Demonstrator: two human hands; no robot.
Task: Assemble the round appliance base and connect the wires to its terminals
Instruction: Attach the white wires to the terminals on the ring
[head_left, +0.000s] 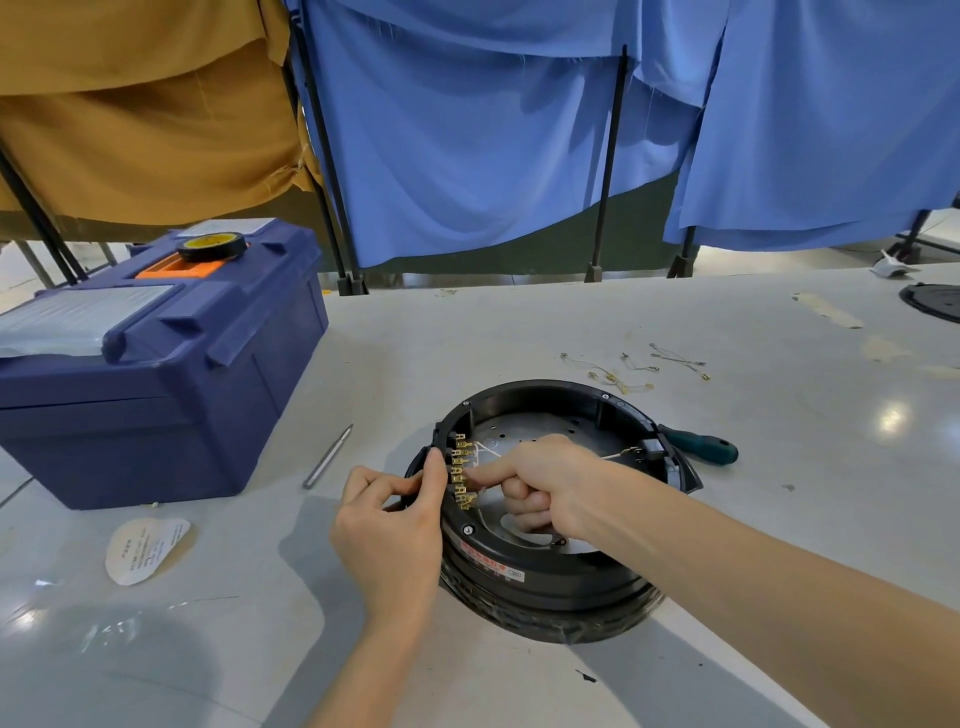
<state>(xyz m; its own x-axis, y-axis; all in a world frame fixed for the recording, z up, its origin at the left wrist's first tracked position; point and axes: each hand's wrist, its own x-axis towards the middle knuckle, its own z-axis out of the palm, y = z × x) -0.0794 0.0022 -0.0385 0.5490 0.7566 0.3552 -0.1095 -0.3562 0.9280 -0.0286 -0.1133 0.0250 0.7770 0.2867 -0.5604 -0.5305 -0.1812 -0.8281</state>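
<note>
Behind the bench, broad sheets of wrinkled blue cloth (467, 130) hang from black poles, with a mustard-brown cloth (130, 104) draped at the left. Below them spreads the glossy pale grey tabletop (519, 332), which carries glare spots and scraps of tape.

On its left stands a boxy dark blue plastic toolbox (156, 405) with an orange handle and ribbed clear lid panels. A roll of black tape with a yellow core (212, 245) lies flat on top.

Near the middle of the table, in front of the person, sits the round black plastic appliance base (545, 577). It is open side up, with a dull, perforated silver metal plate (545, 426) inside its ring.

The left hand (395, 519) grips the base at its left rim, thumb and curled fingers pinching the black block there. The right hand (540, 478) reaches in over the plate. Its index finger is stretched out to touch the row of small brass spade terminals (460, 470), and its other fingers are curled. Whether they hold anything cannot be told. Thin white wires (485, 449) loop just beside that finger.

A screwdriver with a knobbly green handle (701, 446) lies against the base's right side. An oval printed paper label (145, 548) rests flat at the near left. A slim grey metal rod (328, 457) lies between toolbox and base. Beyond the base, loose fine wires with ring ends (623, 371) are scattered.
</note>
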